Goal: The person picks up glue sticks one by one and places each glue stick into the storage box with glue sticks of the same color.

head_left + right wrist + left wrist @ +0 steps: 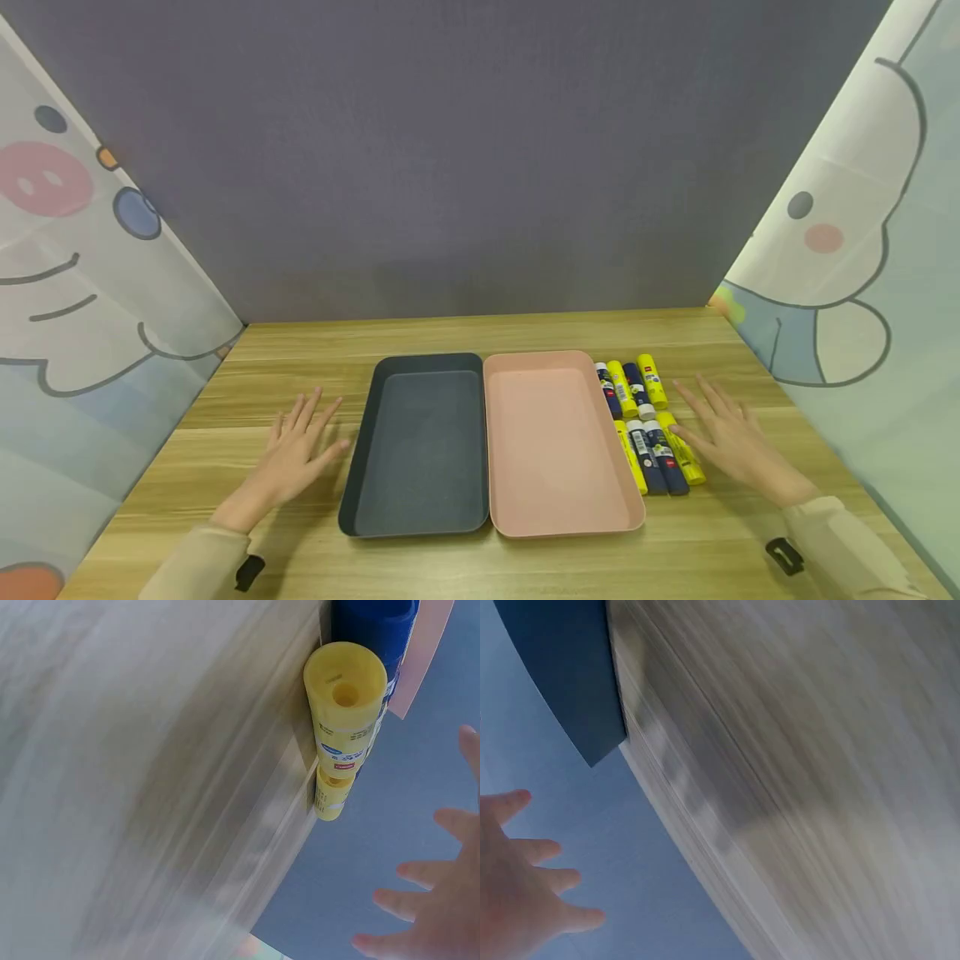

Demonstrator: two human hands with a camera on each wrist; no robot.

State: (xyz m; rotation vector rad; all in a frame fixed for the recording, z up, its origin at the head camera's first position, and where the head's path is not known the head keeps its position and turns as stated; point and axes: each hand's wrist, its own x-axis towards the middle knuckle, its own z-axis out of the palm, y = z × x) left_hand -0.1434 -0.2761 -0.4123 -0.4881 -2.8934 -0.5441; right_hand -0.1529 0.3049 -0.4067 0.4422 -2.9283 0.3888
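Observation:
A dark grey tray (423, 450) and a pink tray (558, 442) stand side by side on the wooden table. Right of the pink tray lie several yellow glue sticks (651, 382) and dark blue glue sticks (666, 458) in two rows. My left hand (291, 458), fingers spread, is left of the grey tray and holds nothing; the left wrist view shows it too (521, 885). My right hand (738, 437) spreads its fingers just right of the glue sticks, holding nothing. In the right wrist view a yellow stick (345, 712) lies near that hand (442, 892).
A dark grey panel (480, 167) rises behind the wooden table (465, 332). Cloths printed with cartoon figures hang at the left (90, 308) and at the right (892, 417).

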